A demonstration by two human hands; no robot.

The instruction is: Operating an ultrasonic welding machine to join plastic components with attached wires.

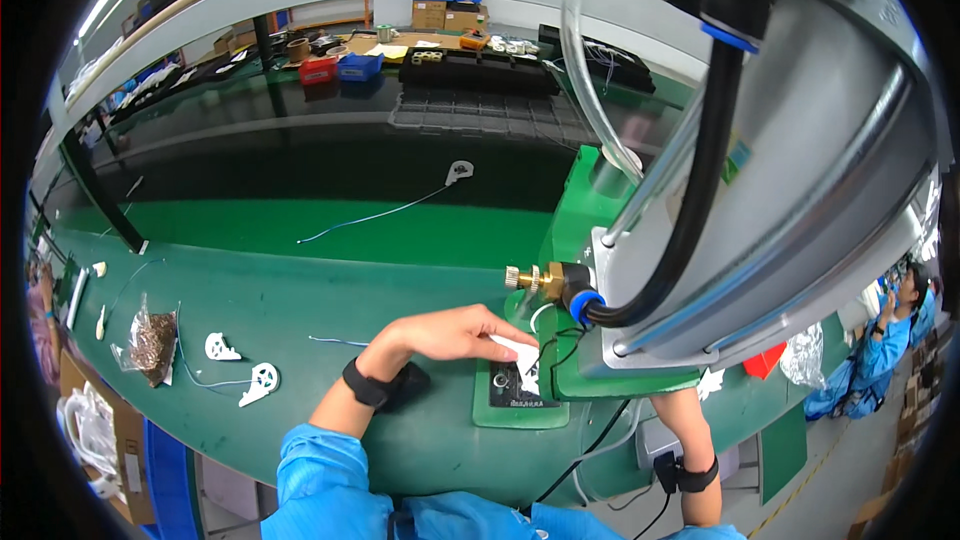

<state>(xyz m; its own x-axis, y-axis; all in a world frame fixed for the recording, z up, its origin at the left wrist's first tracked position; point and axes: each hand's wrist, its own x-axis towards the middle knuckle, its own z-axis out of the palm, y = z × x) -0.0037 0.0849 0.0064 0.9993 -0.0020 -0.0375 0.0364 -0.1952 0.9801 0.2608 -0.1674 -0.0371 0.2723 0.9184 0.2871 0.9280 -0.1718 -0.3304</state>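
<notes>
My left hand (460,333) is closed on a small white plastic part (516,348), thumb and fingers pinching it. It holds the part over the dark block (512,385) on the base of a green press (580,380). Behind the press head, my right hand (678,405) shows only its wrist end, and its fingers are hidden. A large grey air cylinder (780,150) with black hoses rises above the press. A white wheel-shaped part (262,382) with a thin blue wire lies left of my left forearm, beside a similar white part (221,347).
A clear bag of small brown pieces (153,350) lies at the left. Another white part with a wire (459,172) rests on the green and black surface beyond the table edge. Red (318,70) and blue bins (360,67) stand far back. At right sits a person in blue (870,360).
</notes>
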